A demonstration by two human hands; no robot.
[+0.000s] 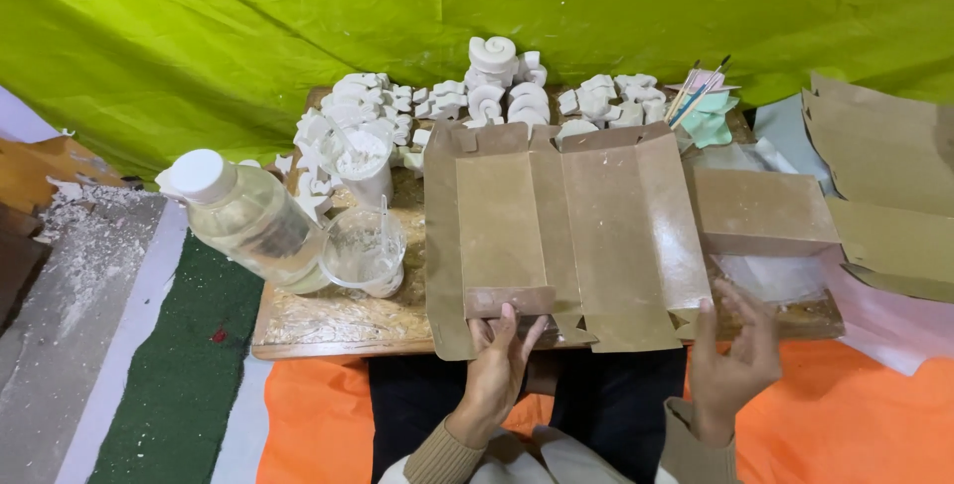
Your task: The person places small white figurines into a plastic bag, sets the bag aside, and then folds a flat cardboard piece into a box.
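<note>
The flattened cardboard box (571, 236) lies on the wooden board (328, 320) in front of you, your left hand (497, 365) at its near edge, your right hand (735, 355) just right. Left of it stand a plastic cup (364, 250) and bottle (248, 221); behind, plaster casts (497, 91); right, a folded box (760, 211).

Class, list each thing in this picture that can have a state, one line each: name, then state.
flat cardboard box: unfolded, lying flat on the board
left hand: fingers on the box's near flap
right hand: open, at the box's right corner
plastic bottle: capped, lying tilted
clear cup: upright, uncovered
folded box: assembled, closed
white plaster shapes: unpainted
</note>
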